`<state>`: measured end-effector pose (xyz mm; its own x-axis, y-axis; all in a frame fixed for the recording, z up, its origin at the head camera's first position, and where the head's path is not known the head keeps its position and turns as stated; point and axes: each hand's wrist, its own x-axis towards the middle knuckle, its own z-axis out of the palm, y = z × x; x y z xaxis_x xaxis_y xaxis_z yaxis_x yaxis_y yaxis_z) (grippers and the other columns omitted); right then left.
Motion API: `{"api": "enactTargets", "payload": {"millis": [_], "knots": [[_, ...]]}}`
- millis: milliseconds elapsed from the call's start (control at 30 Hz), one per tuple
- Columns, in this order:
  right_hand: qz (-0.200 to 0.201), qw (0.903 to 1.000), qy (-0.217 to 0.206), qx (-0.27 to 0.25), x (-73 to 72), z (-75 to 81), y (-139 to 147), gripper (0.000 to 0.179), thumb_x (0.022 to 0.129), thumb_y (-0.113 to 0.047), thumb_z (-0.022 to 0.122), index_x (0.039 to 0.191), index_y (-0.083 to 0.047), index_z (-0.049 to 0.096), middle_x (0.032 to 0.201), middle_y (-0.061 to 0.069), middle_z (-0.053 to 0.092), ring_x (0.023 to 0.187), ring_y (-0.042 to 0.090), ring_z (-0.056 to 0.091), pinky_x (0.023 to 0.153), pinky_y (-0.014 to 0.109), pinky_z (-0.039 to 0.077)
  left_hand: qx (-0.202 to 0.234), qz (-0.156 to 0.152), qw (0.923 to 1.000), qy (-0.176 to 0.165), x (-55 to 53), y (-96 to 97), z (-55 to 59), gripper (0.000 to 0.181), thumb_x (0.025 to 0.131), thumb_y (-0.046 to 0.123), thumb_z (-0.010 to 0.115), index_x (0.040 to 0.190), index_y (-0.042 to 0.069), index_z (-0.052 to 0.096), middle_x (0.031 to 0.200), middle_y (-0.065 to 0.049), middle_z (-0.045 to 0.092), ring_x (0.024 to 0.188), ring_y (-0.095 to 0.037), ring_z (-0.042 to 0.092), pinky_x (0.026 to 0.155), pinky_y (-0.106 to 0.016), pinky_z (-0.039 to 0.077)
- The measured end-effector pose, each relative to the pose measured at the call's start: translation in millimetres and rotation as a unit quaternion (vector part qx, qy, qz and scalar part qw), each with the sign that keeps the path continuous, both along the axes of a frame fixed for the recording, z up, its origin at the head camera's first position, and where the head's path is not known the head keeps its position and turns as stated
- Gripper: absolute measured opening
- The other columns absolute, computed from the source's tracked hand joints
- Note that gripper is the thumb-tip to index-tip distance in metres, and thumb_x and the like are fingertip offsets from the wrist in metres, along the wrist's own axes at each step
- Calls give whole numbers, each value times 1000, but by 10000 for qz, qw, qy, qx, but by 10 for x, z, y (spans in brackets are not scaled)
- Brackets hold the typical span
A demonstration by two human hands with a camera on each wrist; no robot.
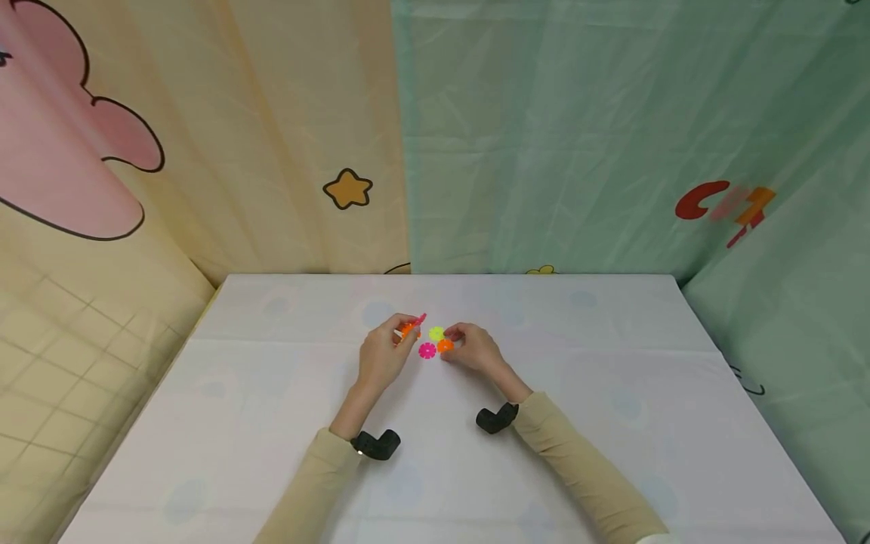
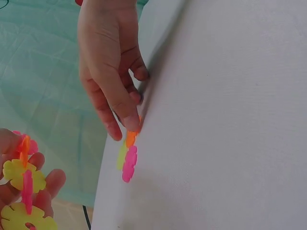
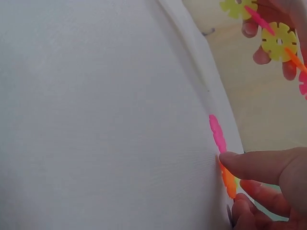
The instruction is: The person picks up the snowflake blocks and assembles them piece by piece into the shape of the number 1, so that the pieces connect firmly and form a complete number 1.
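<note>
My left hand (image 1: 383, 353) holds a short chain of slotted flower-shaped plastic discs above the table. In the left wrist view its links are yellow discs (image 2: 17, 173) with pink (image 2: 27, 191) and orange (image 2: 25, 152) ones slotted between them. Three loose discs lie close together on the table: a yellow-green one (image 1: 436, 333), a pink one (image 1: 427, 350) and an orange one (image 1: 445, 345). My right hand (image 1: 476, 349) pinches the orange disc, its thumb (image 3: 259, 165) on the near side and fingertips around the edge. Part of the yellow-green disc is hidden in the right wrist view.
A white cloth with faint pale dots covers the table (image 1: 272, 423). Cream and green printed curtains (image 1: 530, 151) hang behind and at the sides. A black wrist strap with a small device sits on my left wrist (image 1: 377, 446) and another on my right (image 1: 496, 419).
</note>
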<state>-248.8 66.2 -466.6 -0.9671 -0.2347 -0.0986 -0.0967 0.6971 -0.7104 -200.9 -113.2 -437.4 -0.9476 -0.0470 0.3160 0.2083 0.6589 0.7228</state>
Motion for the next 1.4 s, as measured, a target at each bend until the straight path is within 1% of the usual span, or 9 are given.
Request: {"api": "enactTargets", "payload": {"millis": [233, 433, 567, 667, 767, 933, 1167, 1267, 1400], "knots": [[-79, 9999, 105, 44, 29, -35, -22, 31, 80, -16, 77, 108, -4, 70, 102, 11, 64, 78, 18, 52, 69, 26, 45, -14, -79, 10000, 52, 14, 22, 12, 20, 91, 22, 66, 107, 12, 68, 84, -6, 68, 67, -17, 55, 53, -23, 43], [-66, 9999, 97, 46, 43, -33, -20, 33, 80, -13, 77, 110, -2, 69, 101, 11, 66, 78, 17, 51, 70, 25, 45, -10, -37, 9999, -95, 24, 34, 1, 20, 90, 22, 67, 108, 13, 69, 85, -4, 67, 65, -15, 53, 51, -21, 41], [-79, 9999, 74, 47, 63, -25, 5, 32, 80, -12, 77, 109, -1, 69, 96, 10, 66, 76, 17, 51, 68, 25, 45, 58, -71, 9999, -78, 37, 49, 17, 19, 90, 23, 66, 107, 14, 69, 85, -4, 68, 66, -15, 54, 51, -22, 41], [-140, 9999, 80, 40, 87, -21, 32, 28, 80, -12, 77, 104, -2, 69, 90, 8, 63, 73, 16, 50, 65, 24, 43, 49, -96, 9999, -42, 49, 56, 19, 19, 89, 23, 67, 106, 13, 69, 85, -5, 68, 67, -15, 55, 51, -22, 41], [-155, 9997, 161, -35, 112, -23, 62, 19, 84, -12, 73, 99, -3, 67, 86, 7, 62, 72, 16, 51, 64, 23, 42, 24, -136, 9999, -63, 57, 67, 10, 19, 89, 23, 68, 105, 13, 69, 87, -6, 68, 66, -14, 54, 50, -22, 40], [-176, 9992, 174, -328, 142, -11, 124, 15, 94, -15, 60, 101, -3, 66, 82, 7, 64, 67, 14, 51, 60, 23, 41, 53, -217, 9996, -162, 54, 90, -7, 19, 90, 26, 68, 104, 15, 68, 91, -6, 68, 63, -13, 52, 49, -22, 39], [-329, 9947, 293, -934, 146, 60, 203, 19, 99, -17, 51, 106, -4, 63, 74, 7, 62, 53, 13, 53, 54, 24, 42, 101, -255, 9994, -195, 43, 138, -21, 19, 90, 28, 67, 103, 15, 68, 91, -6, 68, 62, -13, 51, 49, -23, 38], [-400, 9927, 403, -1067, 150, 130, 214, 20, 99, -19, 51, 109, -5, 63, 74, 8, 65, 53, 15, 53, 54, 25, 43, 113, -282, 9992, -257, 43, 162, -25, 20, 91, 29, 66, 105, 15, 67, 90, -6, 68, 61, -12, 51, 49, -22, 38], [-457, 9897, 475, -1270, 162, 228, 202, 25, 99, -19, 53, 120, -7, 58, 75, 10, 67, 57, 27, 57, 55, 25, 43, 115, -272, 9992, -261, 41, 187, -18, 22, 91, 29, 65, 108, 15, 68, 86, -5, 69, 61, -12, 53, 50, -22, 40]]}}
